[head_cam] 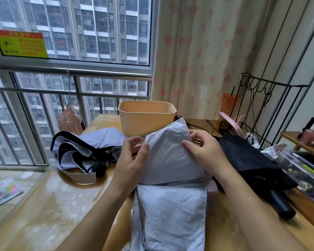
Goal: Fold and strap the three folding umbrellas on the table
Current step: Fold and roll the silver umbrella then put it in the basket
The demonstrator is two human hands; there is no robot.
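A pale grey-blue folding umbrella [170, 169] lies lengthwise in front of me, its canopy flaps loose. My left hand [132, 158] pinches the left edge of a flap with thumb and fingers. My right hand [203, 151] holds the same flap's right edge, thumb on top of the cloth. A second umbrella [83, 149], light blue outside and black inside, sprawls unfolded on the table to the left. A black umbrella [252, 163] with a black handle [283, 205] lies loosely bundled on the right.
A peach plastic bin [145, 122] stands behind the umbrellas on the wooden table [62, 205]. A black wire rack [257, 113], cables and clutter crowd the right side. The window railing [71, 71] runs behind, and a curtain hangs at the back right.
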